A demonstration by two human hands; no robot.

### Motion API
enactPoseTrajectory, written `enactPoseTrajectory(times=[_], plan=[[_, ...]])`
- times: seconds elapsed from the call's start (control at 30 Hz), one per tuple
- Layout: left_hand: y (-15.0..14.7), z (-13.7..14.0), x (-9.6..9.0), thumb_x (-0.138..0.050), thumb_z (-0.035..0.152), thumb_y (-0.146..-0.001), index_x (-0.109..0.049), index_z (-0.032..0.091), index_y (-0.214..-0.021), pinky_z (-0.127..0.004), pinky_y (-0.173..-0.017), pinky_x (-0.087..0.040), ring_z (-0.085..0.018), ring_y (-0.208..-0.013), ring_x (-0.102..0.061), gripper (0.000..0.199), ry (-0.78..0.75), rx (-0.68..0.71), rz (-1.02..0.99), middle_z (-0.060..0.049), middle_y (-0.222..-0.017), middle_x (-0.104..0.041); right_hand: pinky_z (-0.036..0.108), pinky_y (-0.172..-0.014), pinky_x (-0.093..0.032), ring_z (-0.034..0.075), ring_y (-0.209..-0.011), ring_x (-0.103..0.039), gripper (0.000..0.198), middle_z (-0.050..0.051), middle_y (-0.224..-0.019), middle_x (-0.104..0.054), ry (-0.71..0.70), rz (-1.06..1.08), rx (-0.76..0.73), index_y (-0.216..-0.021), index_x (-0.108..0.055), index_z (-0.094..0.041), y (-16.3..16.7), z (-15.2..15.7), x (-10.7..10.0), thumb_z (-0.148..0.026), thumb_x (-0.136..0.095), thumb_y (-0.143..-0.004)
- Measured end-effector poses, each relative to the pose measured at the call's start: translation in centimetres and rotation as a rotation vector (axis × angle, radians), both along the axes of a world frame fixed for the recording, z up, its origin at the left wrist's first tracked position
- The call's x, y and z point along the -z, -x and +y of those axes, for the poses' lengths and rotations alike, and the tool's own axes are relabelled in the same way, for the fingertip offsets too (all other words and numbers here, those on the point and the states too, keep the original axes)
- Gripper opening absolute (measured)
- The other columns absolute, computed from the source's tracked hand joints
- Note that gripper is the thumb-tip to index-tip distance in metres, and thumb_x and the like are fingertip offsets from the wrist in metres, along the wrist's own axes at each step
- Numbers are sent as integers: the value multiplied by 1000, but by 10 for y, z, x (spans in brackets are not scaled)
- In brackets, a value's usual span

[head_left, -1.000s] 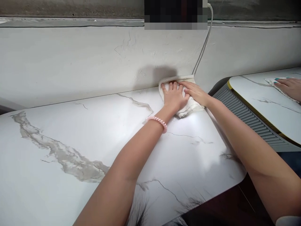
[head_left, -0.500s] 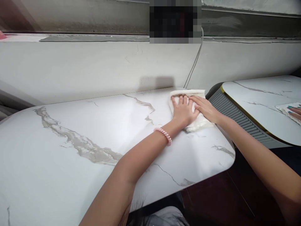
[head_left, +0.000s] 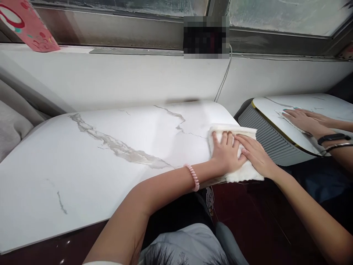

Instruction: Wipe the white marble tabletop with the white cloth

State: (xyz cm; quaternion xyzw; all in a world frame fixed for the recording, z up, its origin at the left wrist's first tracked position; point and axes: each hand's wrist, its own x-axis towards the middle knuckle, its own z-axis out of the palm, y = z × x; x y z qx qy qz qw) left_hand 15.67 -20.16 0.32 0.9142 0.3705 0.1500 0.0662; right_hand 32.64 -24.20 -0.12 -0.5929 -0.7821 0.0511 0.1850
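A white cloth [head_left: 244, 173] lies on the right end of the white marble-patterned table [head_left: 138, 132], and its near edge hangs over the table's front edge. My left hand [head_left: 227, 152], with a pink coil band at the wrist, rests flat on the cloth, fingers spread. Beside it my right hand [head_left: 256, 154] lies flat on the cloth's right part, fingers stretched out and touching the left hand. Both palms face down, pressing the cloth to the tabletop.
At right another person's hands [head_left: 306, 119] rest on a cloth on a second marble-patterned table [head_left: 264, 106] with a ribbed side. A cable [head_left: 224, 79] runs down the wall from a blurred dark box [head_left: 206, 38]. A pink printed bag [head_left: 34, 27] stands on the sill at left.
Both my hands and the cloth have moved toward the near right edge of the table. The view has tilted up, and more of the other person's hands and arms now shows.
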Motion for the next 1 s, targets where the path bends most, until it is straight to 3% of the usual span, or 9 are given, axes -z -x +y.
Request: enactPoseTrajectory(times=[0.23, 0.47, 0.67, 1.0], plan=[[29, -17, -2, -28, 44, -99, -41, 7, -144, -66, -114, -16, -34, -144, -27, 60, -22, -5, -11, -20, -154, -35, 50, -114, -31, 26, -137, -40, 48, 7, -147, -45, -43, 2, -53, -146, -37, -29, 26, -11, 0, -42, -24, -101], [47, -7, -1, -28, 44, -98, -36, 5, -146, -69, -113, -16, -35, -144, -26, 62, 8, -60, 10, -21, -155, -33, 51, -114, -30, 27, -138, -38, 49, 7, -147, -44, -11, -20, -125, -146, -37, -28, 42, 11, 0, -44, -25, -101], [57, 34, -1, -26, 45, -98, -35, 8, -148, -69, -114, -10, -34, -145, -25, 63, 76, -136, 55, -18, -157, -30, 50, -113, -32, 27, -137, -41, 51, 8, -146, -46, -29, -3, -153, -143, -41, -27, 59, 62, 1, -48, -24, -100], [86, 138, 0, -25, 44, -98, -37, 14, -148, -66, -116, -5, -32, -147, -22, 59, 112, -269, 33, -14, -158, -29, 50, -111, -33, 28, -133, -45, 56, 9, -142, -52, -95, 55, -195, -139, -47, -26, 92, 183, 11, -52, -19, -99]])
